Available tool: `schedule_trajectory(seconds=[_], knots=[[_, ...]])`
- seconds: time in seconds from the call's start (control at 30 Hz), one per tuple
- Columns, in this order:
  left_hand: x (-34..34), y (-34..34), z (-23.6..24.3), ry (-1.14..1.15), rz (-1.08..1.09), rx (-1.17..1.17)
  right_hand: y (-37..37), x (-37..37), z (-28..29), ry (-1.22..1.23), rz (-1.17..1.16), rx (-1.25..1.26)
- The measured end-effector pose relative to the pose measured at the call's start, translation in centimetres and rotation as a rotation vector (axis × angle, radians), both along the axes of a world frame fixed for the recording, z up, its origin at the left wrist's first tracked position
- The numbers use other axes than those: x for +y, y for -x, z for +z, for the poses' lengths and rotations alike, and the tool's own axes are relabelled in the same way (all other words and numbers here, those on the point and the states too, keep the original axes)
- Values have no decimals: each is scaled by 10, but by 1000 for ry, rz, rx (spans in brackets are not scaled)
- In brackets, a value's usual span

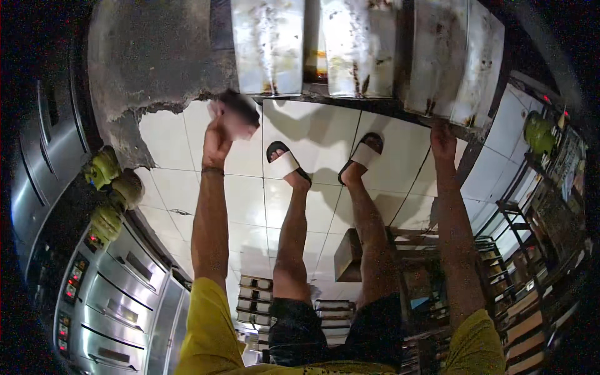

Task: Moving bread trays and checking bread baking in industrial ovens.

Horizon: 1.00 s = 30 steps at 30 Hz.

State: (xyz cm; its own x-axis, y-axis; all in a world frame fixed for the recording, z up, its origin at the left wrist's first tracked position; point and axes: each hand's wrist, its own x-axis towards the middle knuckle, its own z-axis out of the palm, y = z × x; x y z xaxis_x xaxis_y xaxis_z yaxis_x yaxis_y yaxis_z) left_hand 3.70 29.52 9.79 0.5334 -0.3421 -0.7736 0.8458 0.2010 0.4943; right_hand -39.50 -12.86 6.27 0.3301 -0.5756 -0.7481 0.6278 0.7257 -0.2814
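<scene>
My left hand (217, 142) is at the near edge of a dark, worn worktop (162, 56), fingers curled beside a dark blurred thing (240, 111) that I cannot make out. My right hand (444, 142) reaches up to the near end of a long metal tin (478, 65) at the worktop's right; its fingers look bent around the tin's lower edge, partly hidden. Left of it lie another tin (431, 56), a tin (357, 50) and one more tin (269, 50), all silvery with brown stains.
Steel ovens (119, 306) with red lights line the left side, with green cloth bundles (105, 223) beside them. A shelved rack (522, 306) stands at right. A brown box (347, 257) sits on the white tiled floor (244, 206) near my legs. Stacked trays (254, 299) are behind me.
</scene>
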Motion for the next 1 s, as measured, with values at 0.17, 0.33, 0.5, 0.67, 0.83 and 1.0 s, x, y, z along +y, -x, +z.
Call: schedule_trajectory(seconds=[0.17,0.33,0.5,0.67,0.83,1.0], knots=[[-83,-10,-5,112,-287,-159,32,1,1,67,69,-68],[-138,14,-36,118,-301,-206,4,21,-8,3,385,-639],[-145,9,-75,114,-170,-41,-96,31,-2,179,266,-329],[-173,24,-65,-69,-275,-100,-106,9,10,35,248,-589],[-192,66,-37,-175,-357,-187,-84,-11,16,145,276,-445],[-161,132,-59,92,18,5,-41,-2,-15,129,296,-277]])
